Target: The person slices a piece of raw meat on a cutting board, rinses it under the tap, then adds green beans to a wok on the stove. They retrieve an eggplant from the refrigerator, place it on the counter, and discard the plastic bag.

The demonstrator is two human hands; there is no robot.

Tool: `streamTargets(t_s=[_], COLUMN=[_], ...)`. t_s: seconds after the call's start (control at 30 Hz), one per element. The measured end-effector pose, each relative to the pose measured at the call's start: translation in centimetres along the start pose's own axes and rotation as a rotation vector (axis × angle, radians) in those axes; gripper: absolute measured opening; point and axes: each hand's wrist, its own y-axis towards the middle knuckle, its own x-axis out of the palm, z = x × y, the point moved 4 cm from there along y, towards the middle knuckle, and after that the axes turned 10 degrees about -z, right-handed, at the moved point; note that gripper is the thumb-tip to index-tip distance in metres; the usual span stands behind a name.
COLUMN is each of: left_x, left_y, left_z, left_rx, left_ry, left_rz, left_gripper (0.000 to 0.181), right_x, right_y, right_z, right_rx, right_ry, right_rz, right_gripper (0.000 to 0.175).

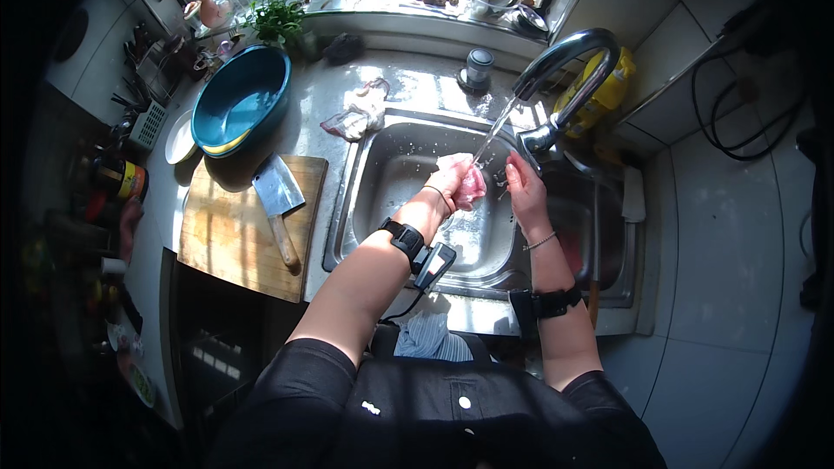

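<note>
My left hand [449,185] grips a piece of pink raw meat [470,187] over the left basin of a steel sink [371,208]. Water runs from the curved chrome faucet [580,39] onto the meat. To the right, my right hand [526,194] is raised beside the stream near the basin's right edge, its fingers apart from the meat and holding nothing that shows. Behind the sink's back left corner, a crumpled whitish cloth or scrap [358,114] lies on the counter.
A cleaver [279,189] lies on the wooden cutting board [221,221] at left, with a teal plastic basin [241,104] behind it. A yellow bottle [599,88] stands behind the faucet. A second sink basin [616,234] is at right, with a long handle across it.
</note>
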Motion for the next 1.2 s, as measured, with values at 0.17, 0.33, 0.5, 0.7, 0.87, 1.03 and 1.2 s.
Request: streamTargets(t_s=[0.17,0.33,0.5,0.7,0.87,1.03,1.2], left_x=[-1.7,-3.1,-3.2,1.2,3.2,2.7,-0.6], left_y=[-0.7,-2.7,-4.3,-5.3,-5.4,-6.3,-8.2], left_z=[0.3,2.1,2.3,1.1,1.4,2.9,3.4], left_rx=[0.083,0.208,0.157,0.039,0.116,0.215,-0.116], left_ry=[0.003,0.413,0.377,0.005,0.263,0.54,1.028], left_rz=[0.28,0.432,0.476,0.148,0.193,0.0,0.416], left_gripper=[0.026,0.034,0.032,0.024,0.041,0.046,0.097], right_x=[-1.3,-4.2,-3.7,3.5,6.0,5.2,4.4], right_y=[0.3,0.5,0.5,-2.0,-2.8,-1.9,-1.2], right_z=[-0.3,-1.4,-1.0,0.8,-0.5,-0.9,0.4], right_rx=[0.072,0.111,0.085,0.441,0.449,0.379,0.431], right_ry=[-0.001,0.073,0.054,0.216,0.735,0.568,0.058], right_rz=[0.022,0.098,0.13,-0.303,-0.491,-0.518,-0.548], right_gripper=[0.038,0.038,0.032,0.044,0.036,0.029,0.029])
